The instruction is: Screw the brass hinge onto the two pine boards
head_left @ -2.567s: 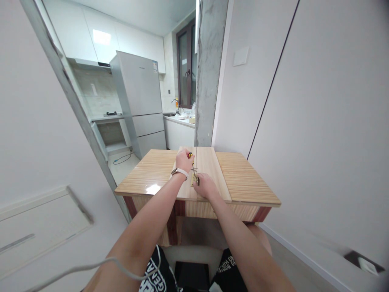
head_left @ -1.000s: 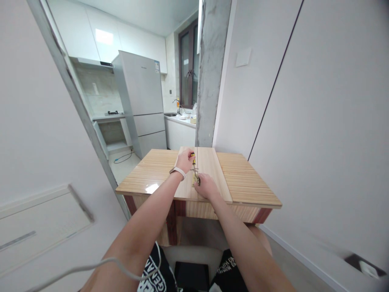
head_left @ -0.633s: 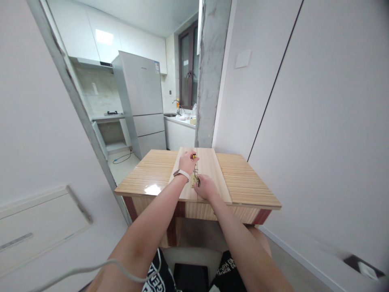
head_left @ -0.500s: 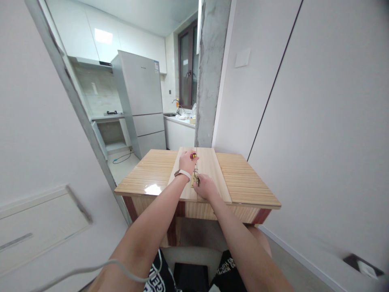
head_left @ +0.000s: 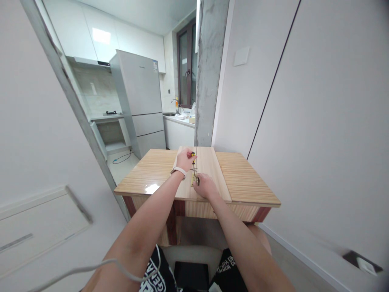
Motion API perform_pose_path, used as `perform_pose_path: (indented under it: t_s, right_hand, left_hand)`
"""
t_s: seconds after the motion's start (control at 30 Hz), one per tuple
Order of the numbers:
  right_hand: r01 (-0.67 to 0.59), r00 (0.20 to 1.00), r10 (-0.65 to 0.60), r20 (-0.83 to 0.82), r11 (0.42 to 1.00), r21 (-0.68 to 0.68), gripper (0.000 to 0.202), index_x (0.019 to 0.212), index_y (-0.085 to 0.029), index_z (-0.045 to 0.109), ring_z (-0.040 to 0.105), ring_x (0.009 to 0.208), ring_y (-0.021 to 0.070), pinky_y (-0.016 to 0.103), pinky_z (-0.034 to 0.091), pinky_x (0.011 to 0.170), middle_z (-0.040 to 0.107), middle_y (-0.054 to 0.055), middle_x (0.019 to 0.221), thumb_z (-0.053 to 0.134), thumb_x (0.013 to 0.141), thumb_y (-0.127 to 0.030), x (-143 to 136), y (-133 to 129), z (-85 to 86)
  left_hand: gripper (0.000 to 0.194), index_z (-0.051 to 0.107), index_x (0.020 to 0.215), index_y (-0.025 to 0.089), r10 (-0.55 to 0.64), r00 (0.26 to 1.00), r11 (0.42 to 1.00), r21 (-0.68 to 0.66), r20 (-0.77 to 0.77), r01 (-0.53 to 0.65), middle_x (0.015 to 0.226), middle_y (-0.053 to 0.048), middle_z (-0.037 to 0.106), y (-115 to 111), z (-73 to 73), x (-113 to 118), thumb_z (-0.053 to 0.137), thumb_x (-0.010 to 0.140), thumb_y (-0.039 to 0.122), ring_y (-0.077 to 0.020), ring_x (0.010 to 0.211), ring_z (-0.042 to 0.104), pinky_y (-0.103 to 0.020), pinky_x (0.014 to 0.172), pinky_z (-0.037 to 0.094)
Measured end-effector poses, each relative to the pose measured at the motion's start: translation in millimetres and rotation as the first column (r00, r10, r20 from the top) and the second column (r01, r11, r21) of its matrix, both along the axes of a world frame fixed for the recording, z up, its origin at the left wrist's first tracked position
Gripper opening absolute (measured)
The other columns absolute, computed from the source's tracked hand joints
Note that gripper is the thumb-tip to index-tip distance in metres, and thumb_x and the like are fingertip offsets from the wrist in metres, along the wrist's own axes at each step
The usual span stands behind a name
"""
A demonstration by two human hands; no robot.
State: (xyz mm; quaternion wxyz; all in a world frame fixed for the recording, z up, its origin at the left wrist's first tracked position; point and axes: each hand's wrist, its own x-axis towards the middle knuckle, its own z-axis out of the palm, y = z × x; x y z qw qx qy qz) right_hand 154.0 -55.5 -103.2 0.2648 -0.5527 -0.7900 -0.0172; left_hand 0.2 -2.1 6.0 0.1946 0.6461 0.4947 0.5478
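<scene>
My left hand [head_left: 184, 158], with a pale band on its wrist, is closed round the handle of a screwdriver [head_left: 193, 155], yellow and black. Its thin shaft points down towards a small brass-coloured metal fitting [head_left: 192, 182], too small to make out fully. Thumb and fingers of my right hand [head_left: 206, 185] are closed at the fitting's right side, partly hiding it. Beneath both hands lie two pale wooden boards [head_left: 211, 166], side by side, and the fitting is at their seam.
Under the boards stands a small wood-grained table [head_left: 243, 178] with dark red legs. A grey cable [head_left: 100, 265] crosses my left forearm. A concrete pillar [head_left: 209, 81] and white wall rise behind; a fridge [head_left: 139, 89] stands back left.
My left hand has shifted slightly left, and its grip on the screwdriver handle has turned, so more yellow and the shaft show. The right hand stays in place.
</scene>
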Motion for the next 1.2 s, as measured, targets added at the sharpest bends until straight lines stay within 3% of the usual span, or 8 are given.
perform_pose_path:
  t_s: [0.2, 0.47, 0.73, 1.2]
  right_hand:
    - [-0.008, 1.0, 0.008, -0.004, 1.0, 0.008, 0.022, 0.112, -0.023, 0.066, 0.059, 0.113, 0.0243, 0.033, 0.039, 0.098, 0.071, 0.01, 0.116, 0.061, 0.095, -0.036, 0, 0, -0.9]
    - [-0.01, 1.0, 0.01, -0.005, 1.0, 0.0, 0.022, 0.111, -0.023, 0.066, 0.058, 0.112, 0.0243, 0.032, 0.039, 0.096, 0.071, 0.01, 0.115, 0.062, 0.095, -0.037, 0, 1, -0.4]
    - [0.006, 1.0, -0.006, -0.001, 1.0, -0.015, 0.023, 0.111, -0.022, 0.067, 0.059, 0.109, 0.0239, 0.032, 0.04, 0.094, 0.071, 0.01, 0.115, 0.06, 0.096, -0.039, -1, 1, -0.9]
    - [0.0, 1.0, 0.0, -0.007, 1.0, -0.004, 0.021, 0.107, -0.023, 0.069, 0.06, 0.105, 0.0245, 0.032, 0.04, 0.089, 0.073, 0.009, 0.111, 0.062, 0.094, -0.038, -1, 0, 0.3]
  left_hand:
    - [0.019, 0.068, 0.086, 0.019, -0.077, 0.997, 0.997, -0.007, 0.007, 0.077, 0.08, -0.002, 0.071, 2, -0.4, -10, 0.085, 0.078, 0.023, -0.0161, 0.078, 0.068, -0.03, 0.078, 0.057]
    - [0.015, 0.066, 0.093, 0.02, 0.074, 0.997, 0.995, 0.073, 0.015, -0.075, 0.089, -0.003, 0.073, -1, -15.9, 5, 0.078, 0.085, 0.023, -0.0155, 0.08, 0.069, -0.028, 0.076, 0.054]
    - [0.011, 0.068, 0.089, 0.02, 0.108, 0.994, 0.993, 0.048, -0.017, -0.107, 0.088, -0.003, 0.075, -4, -14.4, 19, 0.078, 0.087, 0.024, -0.0163, 0.08, 0.069, -0.03, 0.08, 0.053]
    - [0.011, 0.066, 0.091, 0.019, -0.047, 0.999, 0.998, 0.048, -0.015, 0.048, 0.091, -0.005, 0.076, 5, -15.0, -3, 0.077, 0.088, 0.021, -0.0173, 0.083, 0.072, -0.03, 0.079, 0.057]
